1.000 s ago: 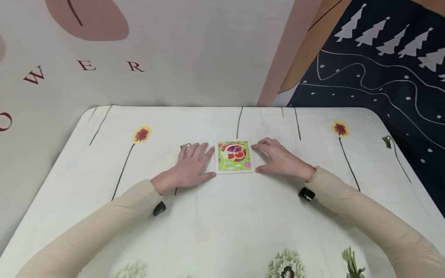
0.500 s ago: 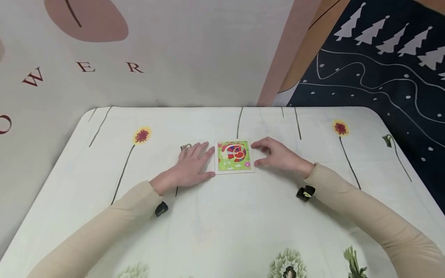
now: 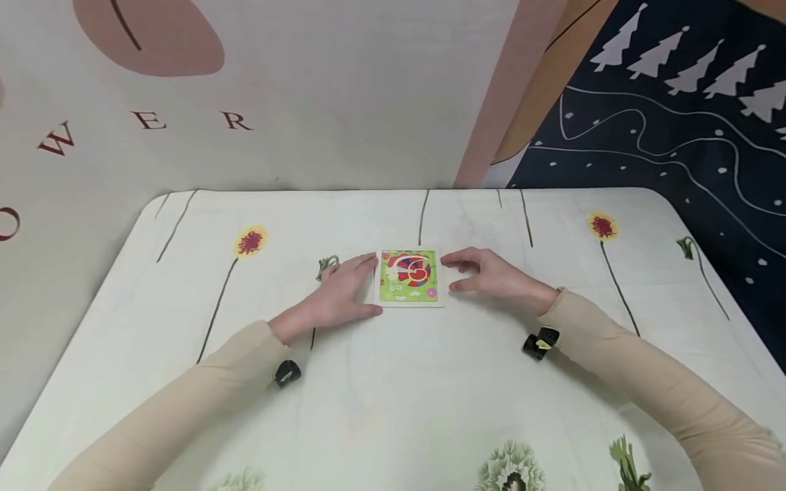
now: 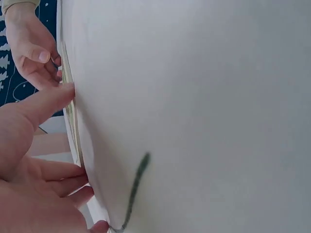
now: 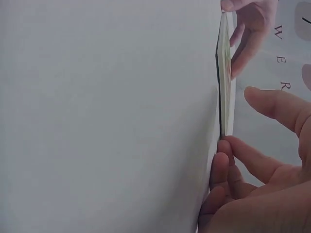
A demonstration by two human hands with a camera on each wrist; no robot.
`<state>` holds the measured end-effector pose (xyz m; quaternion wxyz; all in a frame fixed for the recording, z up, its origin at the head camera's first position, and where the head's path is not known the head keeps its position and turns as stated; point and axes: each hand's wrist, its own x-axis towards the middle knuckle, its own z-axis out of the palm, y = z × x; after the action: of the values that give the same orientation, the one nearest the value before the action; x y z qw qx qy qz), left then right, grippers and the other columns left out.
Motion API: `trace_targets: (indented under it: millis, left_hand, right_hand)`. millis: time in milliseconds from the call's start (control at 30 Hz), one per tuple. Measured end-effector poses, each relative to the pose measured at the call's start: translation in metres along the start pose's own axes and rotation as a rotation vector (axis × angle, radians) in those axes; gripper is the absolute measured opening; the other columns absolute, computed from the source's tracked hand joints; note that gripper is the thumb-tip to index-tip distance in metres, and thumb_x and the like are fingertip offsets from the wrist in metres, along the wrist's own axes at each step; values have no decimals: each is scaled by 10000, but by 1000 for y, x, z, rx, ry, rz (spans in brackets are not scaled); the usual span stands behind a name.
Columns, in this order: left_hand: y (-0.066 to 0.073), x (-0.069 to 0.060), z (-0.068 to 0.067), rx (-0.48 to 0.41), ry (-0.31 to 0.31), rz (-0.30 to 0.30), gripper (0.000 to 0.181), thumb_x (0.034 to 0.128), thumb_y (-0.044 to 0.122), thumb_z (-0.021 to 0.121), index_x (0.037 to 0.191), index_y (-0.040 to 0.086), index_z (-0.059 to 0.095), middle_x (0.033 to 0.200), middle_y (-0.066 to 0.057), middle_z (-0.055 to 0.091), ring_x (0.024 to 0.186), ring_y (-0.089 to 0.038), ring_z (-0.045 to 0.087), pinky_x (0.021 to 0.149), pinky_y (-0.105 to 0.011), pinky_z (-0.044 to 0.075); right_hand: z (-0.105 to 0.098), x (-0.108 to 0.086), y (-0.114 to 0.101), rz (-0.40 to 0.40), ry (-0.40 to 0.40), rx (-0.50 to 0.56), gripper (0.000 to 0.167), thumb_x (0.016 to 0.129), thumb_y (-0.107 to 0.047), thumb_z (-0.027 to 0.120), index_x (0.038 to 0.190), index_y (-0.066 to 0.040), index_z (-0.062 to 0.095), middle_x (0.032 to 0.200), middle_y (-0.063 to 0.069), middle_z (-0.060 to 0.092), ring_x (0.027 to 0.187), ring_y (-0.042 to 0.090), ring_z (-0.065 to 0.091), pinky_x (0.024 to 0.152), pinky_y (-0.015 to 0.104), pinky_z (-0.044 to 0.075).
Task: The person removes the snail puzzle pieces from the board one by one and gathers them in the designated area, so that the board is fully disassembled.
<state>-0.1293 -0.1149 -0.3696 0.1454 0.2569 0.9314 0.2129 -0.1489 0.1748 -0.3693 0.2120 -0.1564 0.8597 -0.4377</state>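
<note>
A square board point(image 3: 409, 276) with a colourful snail picture on green and a pale border lies flat on the table. At its left edge my left hand point(image 3: 340, 293) touches it, thumb by the near left corner and fingers along the side. My right hand point(image 3: 494, 276) is at the right edge, its fingers loosely bent and the thumb apart from the board. In the right wrist view, a fingertip of my right hand point(image 5: 262, 170) meets the end of the thin board point(image 5: 224, 77). The left wrist view has my left hand point(image 4: 39, 150) beside the board's edge point(image 4: 71, 111).
The table point(image 3: 381, 395) wears a white cloth printed with flowers and stems. Behind it stands a pale wall covering point(image 3: 344, 102) with letters; a dark cloth point(image 3: 651, 123) with white trees hangs at the right. Black wrist cameras are strapped at both sleeves.
The board has shifted slightly left. My left hand has turned, bringing its spread fingers closer together at the board's edge. My right thumb has moved off the board's near right corner.
</note>
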Motion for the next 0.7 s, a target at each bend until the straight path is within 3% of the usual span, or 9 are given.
trace_targets:
  millis: [167,333,567,700]
  left_hand:
    - [-1,5,-2,-21,38,-57,849,797,262,790,1445,-69,352,1516,-196,307,1388,-356,264,1034,-615,208]
    - [-3,6,-1,-47,69,-61,812,808,243,783,1442,-53,372,1515,-206,303,1381,-374,271,1032,-599,227]
    - [-5,-1,-3,-51,69,14,678,861,200,722,1437,8,419,1538,-201,251,1387,-388,246,1034,-625,214]
    - [-5,-1,-5,-64,84,89,596,869,156,703,1405,27,474,1492,-200,325,1349,-381,310,1039,-583,252]
  right_hand:
    - [3,5,-3,-16,-2,-6,587,834,-45,719,1375,21,501,1367,148,508,1082,283,454,917,397,369]
    - [5,11,-6,-1,20,-10,559,854,-37,690,1379,10,502,1338,135,516,1055,269,446,893,370,358]
    - [1,17,-7,9,-4,-12,497,877,-56,660,1348,34,527,1270,149,554,994,252,471,840,336,372]
    - [-2,21,-8,6,-25,-3,453,908,-78,628,1336,39,537,1315,165,541,1046,261,474,897,355,375]
